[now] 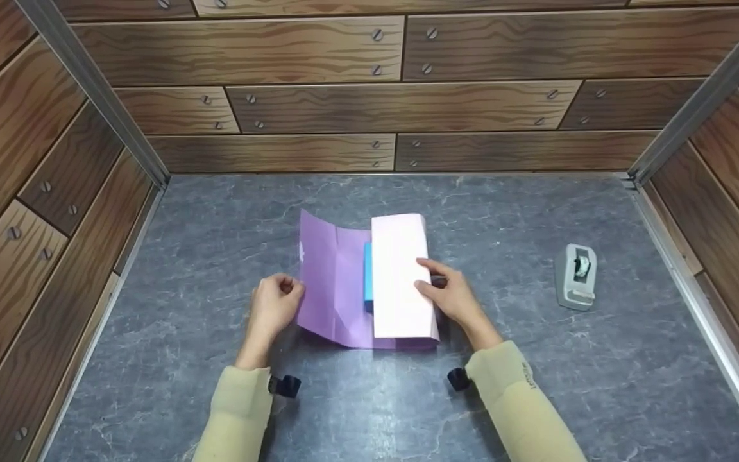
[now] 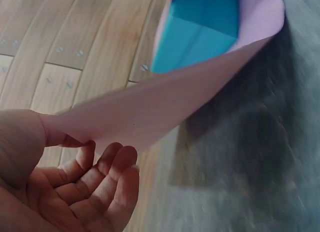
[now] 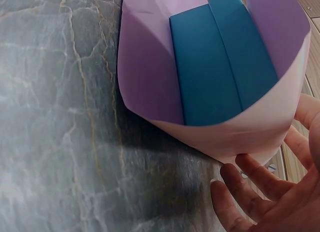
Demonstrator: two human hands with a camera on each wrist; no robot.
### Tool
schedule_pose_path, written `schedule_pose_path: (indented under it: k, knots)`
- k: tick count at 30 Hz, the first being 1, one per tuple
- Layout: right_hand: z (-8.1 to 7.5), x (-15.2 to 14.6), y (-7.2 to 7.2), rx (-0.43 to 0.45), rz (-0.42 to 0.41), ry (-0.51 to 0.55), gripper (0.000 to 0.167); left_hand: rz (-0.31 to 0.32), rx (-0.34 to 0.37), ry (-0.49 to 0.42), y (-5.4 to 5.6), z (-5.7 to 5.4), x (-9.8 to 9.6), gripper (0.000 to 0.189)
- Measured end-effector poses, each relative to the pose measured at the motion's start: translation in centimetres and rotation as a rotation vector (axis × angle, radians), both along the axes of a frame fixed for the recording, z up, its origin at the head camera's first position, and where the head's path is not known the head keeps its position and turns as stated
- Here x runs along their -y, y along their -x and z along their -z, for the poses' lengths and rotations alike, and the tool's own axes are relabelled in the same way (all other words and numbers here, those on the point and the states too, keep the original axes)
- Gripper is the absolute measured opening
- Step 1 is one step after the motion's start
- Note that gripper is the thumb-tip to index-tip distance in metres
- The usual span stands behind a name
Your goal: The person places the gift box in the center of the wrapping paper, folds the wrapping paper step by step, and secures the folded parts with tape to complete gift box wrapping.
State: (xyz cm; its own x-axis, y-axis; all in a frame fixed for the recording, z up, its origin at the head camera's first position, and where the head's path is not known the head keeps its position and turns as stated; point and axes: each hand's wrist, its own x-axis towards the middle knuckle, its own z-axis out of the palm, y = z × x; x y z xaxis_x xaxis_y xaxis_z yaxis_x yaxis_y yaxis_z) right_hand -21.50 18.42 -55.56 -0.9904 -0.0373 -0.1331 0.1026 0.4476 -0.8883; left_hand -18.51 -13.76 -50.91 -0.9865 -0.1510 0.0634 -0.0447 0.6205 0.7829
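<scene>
A sheet of paper, purple inside and pale pink outside (image 1: 318, 276), stands curved up around a blue box (image 1: 368, 276). Its right flap (image 1: 401, 276) leans over the box and covers most of it in the head view. My left hand (image 1: 274, 300) pinches the left edge of the sheet between thumb and fingers, holding that side raised. At the right fold, my right hand (image 1: 451, 292) touches the outer pale face with its fingertips. In the right wrist view the blue box (image 3: 220, 62) lies inside the sheet, and fairly straight fingers (image 3: 265, 179) rest against the paper's outside.
A grey tape dispenser (image 1: 577, 276) stands to the right on the dark marbled tabletop (image 1: 504, 218). Wood-patterned panels (image 1: 318, 51) rise at the back and both sides, with metal strips along the corners.
</scene>
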Motion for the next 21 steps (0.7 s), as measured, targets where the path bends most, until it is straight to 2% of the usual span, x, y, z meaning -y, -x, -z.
schedule_pose_path:
  k: [6,11,21]
  knots:
    - [-0.1,0.0,0.0,0.003,0.008,0.003,0.049,0.016,-0.096,-0.057,0.1,-1.1,-1.4,0.011]
    - [-0.2,0.0,-0.1,0.011,0.008,0.029,0.048,0.065,-0.126,-0.122,0.3,-1.8,-2.8,0.009]
    - [-0.2,0.1,-0.1,0.024,0.010,0.008,0.049,0.170,-0.180,-0.206,0.3,-2.5,-6.1,0.008]
